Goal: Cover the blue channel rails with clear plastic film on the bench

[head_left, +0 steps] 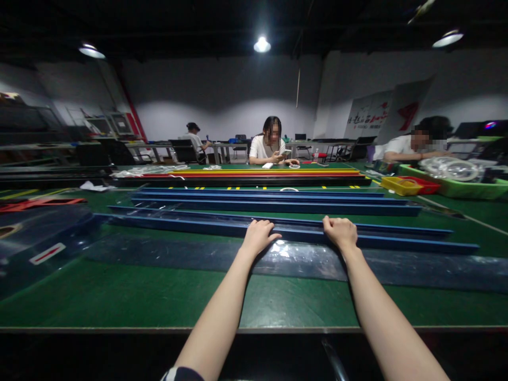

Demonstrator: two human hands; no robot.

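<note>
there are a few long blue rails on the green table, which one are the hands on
The nearest blue rail, the one closest to the table's front edge. The left hand and right hand both rest on it; the farther blue rails lie untouched.

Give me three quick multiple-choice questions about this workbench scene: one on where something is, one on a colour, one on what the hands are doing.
1. Where does the yellow tray sit?
A. far right of the table
B. near left corner
C. under the person's hands

2. What colour is the long rail under both hands?
A. red
B. blue
C. white

3. How do the left hand and right hand stand?
A. both lifted clear of the table
B. one holds a phone
C. both rest on the rail, fingers curled over it

Answers:
1 A, the tray lies beside the red one at the right, near the green bin.
2 B, the rail is dark blue against the green table.
3 C, both hands lie on the rail's top edge.
</note>
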